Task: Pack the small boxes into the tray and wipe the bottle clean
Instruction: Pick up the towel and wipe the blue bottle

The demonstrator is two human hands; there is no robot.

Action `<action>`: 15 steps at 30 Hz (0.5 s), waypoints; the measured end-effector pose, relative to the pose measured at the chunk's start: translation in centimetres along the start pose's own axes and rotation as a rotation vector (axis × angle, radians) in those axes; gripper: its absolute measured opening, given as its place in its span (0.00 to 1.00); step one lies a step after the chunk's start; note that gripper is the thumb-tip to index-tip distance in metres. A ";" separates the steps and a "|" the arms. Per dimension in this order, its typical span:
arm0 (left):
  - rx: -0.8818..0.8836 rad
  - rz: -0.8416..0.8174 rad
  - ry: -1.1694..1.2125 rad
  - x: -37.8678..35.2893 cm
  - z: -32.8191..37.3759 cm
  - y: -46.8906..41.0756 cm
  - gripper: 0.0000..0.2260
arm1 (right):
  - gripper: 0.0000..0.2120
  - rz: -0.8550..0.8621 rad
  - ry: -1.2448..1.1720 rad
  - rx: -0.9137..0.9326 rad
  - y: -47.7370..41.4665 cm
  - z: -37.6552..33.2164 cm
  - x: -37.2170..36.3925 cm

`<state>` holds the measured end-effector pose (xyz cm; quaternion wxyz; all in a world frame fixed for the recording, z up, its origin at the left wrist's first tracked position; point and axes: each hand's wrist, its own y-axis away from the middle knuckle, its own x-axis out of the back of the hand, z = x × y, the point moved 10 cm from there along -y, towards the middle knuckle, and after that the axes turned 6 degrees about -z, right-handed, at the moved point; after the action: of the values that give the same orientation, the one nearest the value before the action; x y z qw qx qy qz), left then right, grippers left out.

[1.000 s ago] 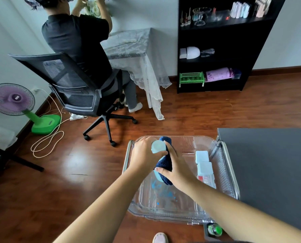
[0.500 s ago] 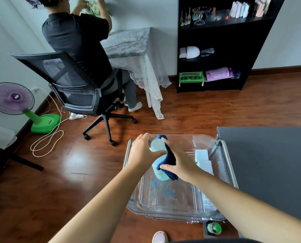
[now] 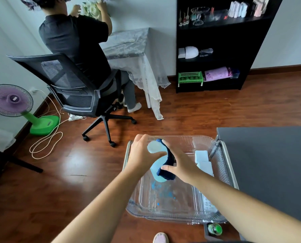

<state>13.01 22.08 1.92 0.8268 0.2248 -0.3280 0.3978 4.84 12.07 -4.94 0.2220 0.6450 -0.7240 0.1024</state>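
Observation:
My left hand [image 3: 142, 155] grips the pale blue bottle [image 3: 156, 170] near its white cap [image 3: 154, 146], holding it upright above the clear plastic tray [image 3: 172, 214]. My right hand [image 3: 181, 163] presses a dark blue cloth [image 3: 167, 165] against the bottle's right side, covering much of it. Small white boxes [image 3: 201, 156] lie in a row along the tray's right wall, partly hidden behind my right forearm. Blue smears mark the tray's bottom.
A dark grey tabletop [image 3: 269, 165] lies right of the tray. A person sits in an office chair [image 3: 76, 95] at a cloth-covered table ahead. A black shelf [image 3: 216, 50] stands by the wall, a green fan [image 3: 14, 106] with loose cord at left. A green-capped item [image 3: 215, 229] sits below the tray.
My right hand has slid the cloth along the bottle's side, uncovering more of its lower left body. The bottle is tilted slightly differently in my left hand.

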 end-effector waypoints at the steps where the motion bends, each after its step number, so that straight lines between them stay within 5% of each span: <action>1: 0.032 0.064 0.031 0.1 -0.3 0.3 0.21 | 0.40 0.013 -0.015 -0.016 0.1 0.3 -0.1; 9: -0.072 -0.191 -0.007 -0.7 0.5 -1.1 0.22 | 0.41 -0.011 0.005 -0.052 -0.4 0.7 0.7; 15: -0.059 0.042 0.084 -1.2 -2.0 1.4 0.36 | 0.38 0.061 -0.141 -0.139 0.1 2.3 0.8</action>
<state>12.00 23.54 -0.12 0.8375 0.1764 -0.3094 0.4144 4.24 10.39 -6.61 0.2114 0.6114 -0.7624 0.0131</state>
